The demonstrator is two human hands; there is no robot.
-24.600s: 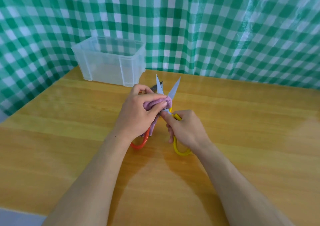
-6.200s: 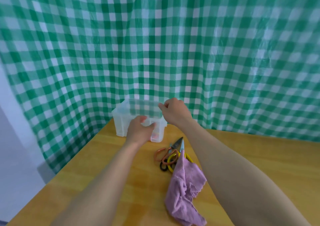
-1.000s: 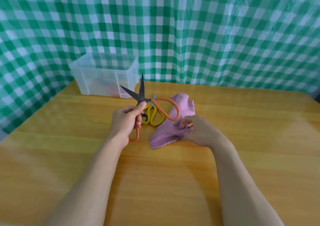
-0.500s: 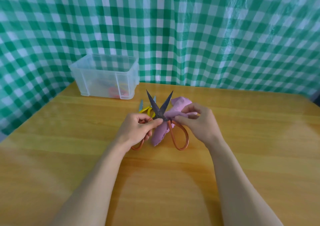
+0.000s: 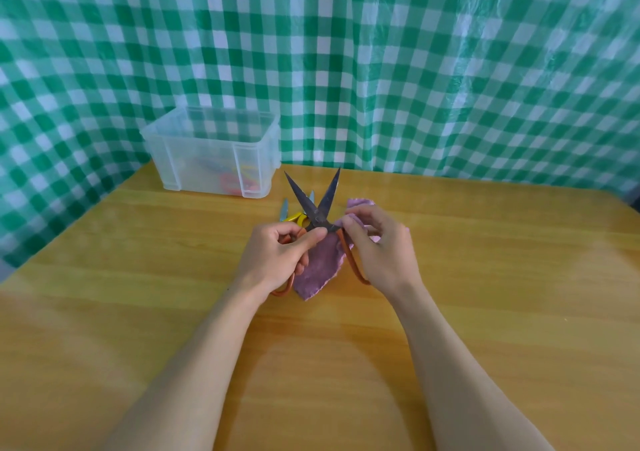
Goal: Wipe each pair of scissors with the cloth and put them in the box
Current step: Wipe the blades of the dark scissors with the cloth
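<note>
**Cloth at the pivot, blades spread open**

The left hand (image 5: 277, 260) kept a closed grip on the scissors (image 5: 317, 220) at the pivot and one orange handle. The blades were spread in a V, and the long axis pointed up and away from the person. The right hand (image 5: 381, 253), just right of the scissors, pinched the cloth (image 5: 320, 267), which hung between the handles. The wipe would likely run from pivot to tips, so the right hand was nearer. A yellow pair (image 5: 294, 215) lay on the tabletop (image 5: 138, 277) just behind the scissors. The box (image 5: 207, 159) stood beyond the scissors to the left. Red and yellow handles (image 5: 235, 180) showed dimly through its wall.
</note>
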